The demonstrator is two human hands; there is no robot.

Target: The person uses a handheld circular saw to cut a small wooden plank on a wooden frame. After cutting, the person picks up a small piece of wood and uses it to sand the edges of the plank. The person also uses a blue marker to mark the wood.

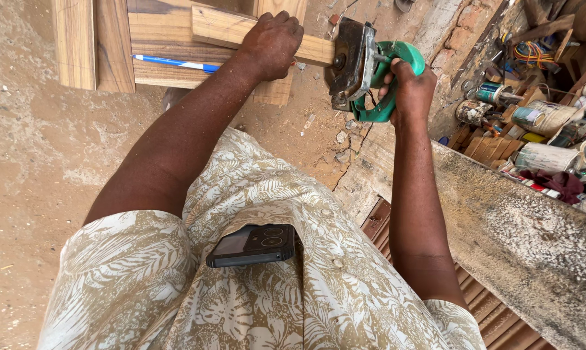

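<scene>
While the left hand [271,42] presses down with its fingers curled over a narrow wooden strip [225,27] near the top centre of the frame, the right hand [410,87] wraps tightly round the green handle of a hand-held circular saw [361,65] just to the right of it. That strip lies across wider planks [153,45] in the upper left, and its right end meets the saw's dark metal guard, so tool and wood touch at the top middle of the picture. A blue pen [176,63] rests on the planks, just left of the left wrist. Below the arms, a leaf-patterned shirt [241,259] fills the lower half of the frame, with a dark phone [253,245] poking out of its chest pocket. At the right edge, a clutter of tins and jars [546,120] sits beyond a rough concrete ledge [520,227], well apart from both hands. Sandy ground [27,162] spreads along the left side.
</scene>
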